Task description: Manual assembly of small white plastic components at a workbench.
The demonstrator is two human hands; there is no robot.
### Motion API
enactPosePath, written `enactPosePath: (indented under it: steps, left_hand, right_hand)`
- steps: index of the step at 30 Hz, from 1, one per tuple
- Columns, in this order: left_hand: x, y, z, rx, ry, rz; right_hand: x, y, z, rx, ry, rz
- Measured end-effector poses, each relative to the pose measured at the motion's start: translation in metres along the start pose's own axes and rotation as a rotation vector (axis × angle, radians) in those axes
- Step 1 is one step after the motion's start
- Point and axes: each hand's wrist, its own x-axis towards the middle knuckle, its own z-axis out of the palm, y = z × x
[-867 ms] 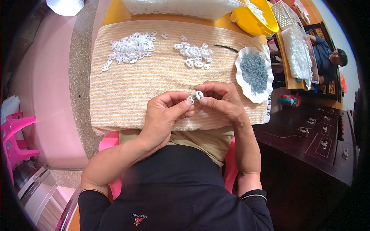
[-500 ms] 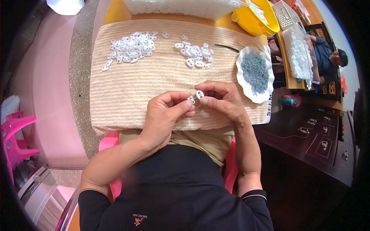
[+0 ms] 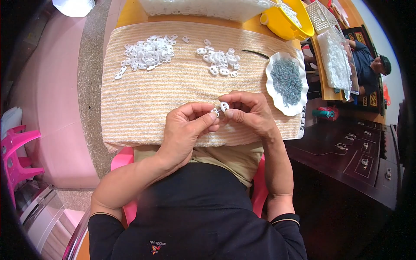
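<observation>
Over the near part of a striped towel (image 3: 143,104), both hands meet with fingertips pinched. My right hand (image 3: 249,110) is closed on an oval white plastic piece with two holes (image 3: 224,105). Close beside it, my left hand (image 3: 190,121) grips a smaller white plastic piece (image 3: 215,112), mostly covered by the fingers. Whether the two pieces touch I cannot tell. Beyond the hands lie a pile of small two-holed white pieces (image 3: 149,53) at left and a smaller pile of oval white pieces (image 3: 223,60) at centre.
A scalloped white plate (image 3: 271,86) of small grey-blue parts stands at right, near a thin black tool (image 3: 255,53). Behind are a clear bin (image 3: 203,11) and a yellow basin (image 3: 299,31). Another person (image 3: 368,60) sits far right; a pink stool (image 3: 19,145) stands left.
</observation>
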Motion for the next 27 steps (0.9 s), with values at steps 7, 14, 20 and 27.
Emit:
enactPosePath:
  steps: [7,14,20,27]
  left_hand:
    - [0.0004,-0.0007,-0.0005,-0.004,0.004,0.002]
    - [-0.0001,-0.0012,0.0000,-0.007,-0.001,0.014]
    - [0.0008,-0.0014,-0.0008,-0.002,-0.016,0.011]
    - [0.0016,-0.0050,-0.0031,-0.002,-0.022,0.009]
  right_hand:
    - [-0.0003,-0.0018,0.0012,0.025,0.001,0.017]
    - [0.0000,0.0012,-0.0003,-0.002,-0.031,-0.015]
    - [-0.0001,-0.0008,0.0036,-0.031,-0.029,0.000]
    - [-0.0013,-0.0032,0.0090,0.016,-0.023,0.020]
